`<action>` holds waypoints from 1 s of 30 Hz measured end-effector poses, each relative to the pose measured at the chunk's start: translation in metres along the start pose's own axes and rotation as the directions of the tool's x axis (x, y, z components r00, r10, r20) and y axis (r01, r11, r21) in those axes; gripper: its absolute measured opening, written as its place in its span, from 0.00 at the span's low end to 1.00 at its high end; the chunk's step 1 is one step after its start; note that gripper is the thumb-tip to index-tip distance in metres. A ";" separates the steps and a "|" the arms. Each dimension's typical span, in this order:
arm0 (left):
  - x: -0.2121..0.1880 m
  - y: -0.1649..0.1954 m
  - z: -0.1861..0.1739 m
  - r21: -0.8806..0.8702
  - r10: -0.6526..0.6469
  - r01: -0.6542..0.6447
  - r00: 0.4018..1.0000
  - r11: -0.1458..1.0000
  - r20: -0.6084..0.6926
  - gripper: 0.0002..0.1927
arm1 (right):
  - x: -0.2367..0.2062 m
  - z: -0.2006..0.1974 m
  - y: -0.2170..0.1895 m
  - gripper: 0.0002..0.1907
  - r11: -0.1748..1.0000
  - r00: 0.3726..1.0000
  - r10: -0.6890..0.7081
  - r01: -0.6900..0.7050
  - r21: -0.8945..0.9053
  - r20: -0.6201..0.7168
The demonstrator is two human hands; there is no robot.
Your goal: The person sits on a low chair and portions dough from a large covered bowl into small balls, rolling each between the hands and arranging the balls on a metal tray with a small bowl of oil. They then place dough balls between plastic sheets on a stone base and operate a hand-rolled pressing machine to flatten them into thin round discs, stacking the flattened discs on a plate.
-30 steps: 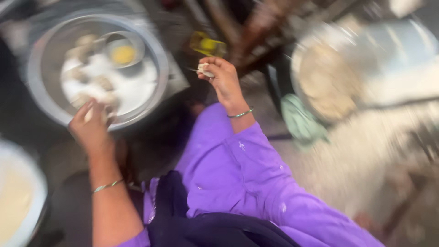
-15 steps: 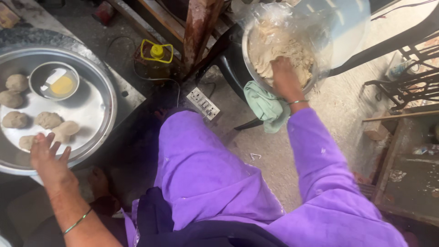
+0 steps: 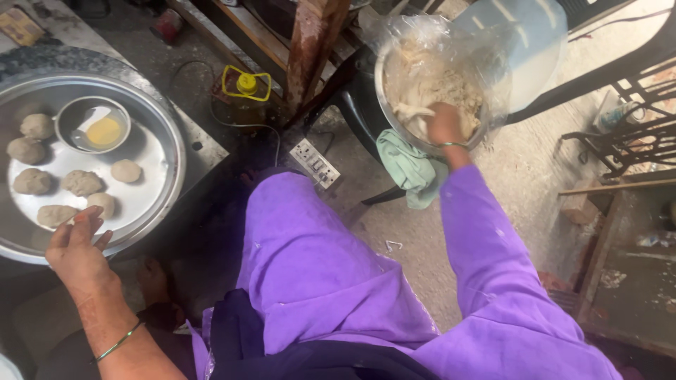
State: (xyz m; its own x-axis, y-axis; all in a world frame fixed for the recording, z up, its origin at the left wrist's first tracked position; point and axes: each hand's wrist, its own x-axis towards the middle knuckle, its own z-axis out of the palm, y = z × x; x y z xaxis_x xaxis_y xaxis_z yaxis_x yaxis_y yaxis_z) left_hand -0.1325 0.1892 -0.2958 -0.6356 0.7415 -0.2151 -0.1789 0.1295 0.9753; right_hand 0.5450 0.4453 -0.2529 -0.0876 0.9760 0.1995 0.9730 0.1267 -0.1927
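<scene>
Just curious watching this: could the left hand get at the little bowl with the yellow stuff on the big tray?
Probably yes. The left hand is open at the tray rim; only low dough balls lie before the small bowl.

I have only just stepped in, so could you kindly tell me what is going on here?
A person in purple is working with dough. The right hand reaches into the metal bowl of dough, which is lined with clear plastic. The left hand rests open at the edge of the steel tray, which holds several dough balls and a small bowl of yellow liquid.
</scene>
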 end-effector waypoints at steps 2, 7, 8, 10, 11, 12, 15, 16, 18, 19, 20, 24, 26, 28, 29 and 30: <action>-0.001 0.004 0.001 -0.001 -0.014 0.014 1.000 1.000 -0.009 0.11 | -0.006 -0.032 -0.010 0.11 0.897 0.967 0.216 -0.252 0.364 0.139; -0.007 0.014 0.017 -0.021 -0.036 0.037 0.999 0.999 0.034 0.12 | -0.037 -0.120 -0.095 0.18 0.057 0.887 0.071 -0.461 0.885 0.457; -0.009 0.018 0.021 -0.028 -0.037 0.038 0.998 0.999 0.047 0.12 | -0.042 -0.133 -0.119 0.20 0.240 0.916 0.112 -0.401 0.884 0.385; -0.015 0.027 0.030 -0.037 -0.045 0.047 0.997 0.998 0.061 0.12 | -0.040 -0.128 -0.179 0.25 0.298 0.955 -0.039 -0.269 0.916 0.293; -0.019 0.032 0.035 -0.039 -0.048 0.051 0.996 0.998 0.075 0.12 | -0.034 -0.121 -0.209 0.26 0.164 0.945 -0.204 -0.225 0.960 0.256; -0.023 0.036 0.041 -0.066 -0.028 0.034 0.995 0.997 0.093 0.12 | -0.025 -0.106 -0.244 0.39 0.287 0.878 -0.232 -0.349 0.892 0.419; -0.036 0.040 0.052 -0.161 0.021 0.008 0.984 0.987 0.179 0.15 | -0.034 -0.045 -0.369 0.46 0.204 0.779 -0.553 -0.218 0.954 0.296; -0.035 0.040 0.052 -0.206 0.042 0.008 0.970 0.978 0.238 0.18 | -0.047 -0.026 -0.414 0.43 0.386 0.813 -0.489 -0.123 0.914 0.316; -0.029 0.030 0.050 -0.585 0.071 0.130 0.949 0.800 0.307 0.25 | -0.091 0.000 -0.493 0.33 0.439 0.829 -0.534 0.106 0.892 0.164; -0.023 0.022 0.046 -0.594 0.034 0.147 0.959 0.791 0.282 0.24 | -0.114 0.008 -0.524 0.28 0.388 0.807 -0.587 0.211 0.897 0.064; -0.017 0.014 0.039 -0.607 0.002 0.153 0.969 0.780 0.247 0.24 | -0.136 0.012 -0.542 0.27 0.403 0.787 -0.615 0.254 0.879 0.055; 0.006 0.002 -0.010 -0.614 0.060 -0.020 0.997 0.789 0.045 0.18 | -0.143 0.019 -0.577 0.16 0.370 0.636 -0.759 0.598 0.712 -0.140; 0.007 0.003 -0.010 -0.789 -0.123 0.168 0.985 0.591 0.118 0.17 | -0.114 0.024 -0.577 0.18 0.358 0.745 -0.605 0.571 0.739 -0.282; -0.001 0.003 0.008 -0.699 -0.147 0.186 0.982 0.691 0.116 0.20 | -0.095 0.033 -0.584 0.09 0.438 0.932 -0.339 0.275 0.856 -0.126; -0.005 0.004 0.019 -0.657 -0.091 0.166 0.985 0.735 0.146 0.21 | -0.099 0.038 -0.590 0.11 0.372 0.892 -0.422 0.335 0.866 -0.164; -0.006 0.005 0.025 -0.726 -0.055 0.187 0.978 0.662 0.202 0.22 | -0.107 0.044 -0.596 0.14 0.300 0.843 -0.497 0.391 0.870 -0.207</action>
State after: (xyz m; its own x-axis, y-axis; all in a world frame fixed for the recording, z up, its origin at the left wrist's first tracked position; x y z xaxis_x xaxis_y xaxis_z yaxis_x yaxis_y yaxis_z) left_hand -0.1105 0.2018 -0.2887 -0.4597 0.8511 -0.2535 -0.7825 -0.2533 0.5687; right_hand -0.0349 0.2732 -0.2013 -0.5131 0.7227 0.4631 0.0724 0.5741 -0.8156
